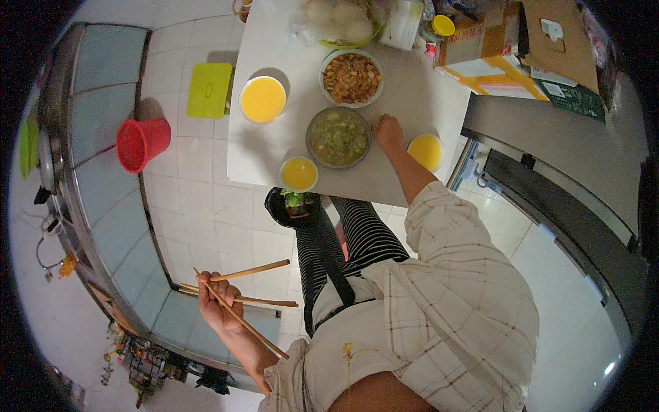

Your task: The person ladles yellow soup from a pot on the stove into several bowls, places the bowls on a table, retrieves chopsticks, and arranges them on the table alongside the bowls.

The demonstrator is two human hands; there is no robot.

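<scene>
My left hand is raised at the lower left and holds several wooden chopsticks, which point in different directions. On the white table, my right hand rests just right of a bowl of green vegetables in broth; its fingers are bent, and whether they hold anything small cannot be told. Behind that bowl stands a bowl of brown chopped food. Three bowls hold yellow liquid: one at the table's left, one at the near edge, and one beside my right forearm.
A cardboard box stands at the back right, near a yellow-lidded jar. A plastic-covered green basket sits at the table's back. On the floor are a red bucket, a green stool and a black-lined bin.
</scene>
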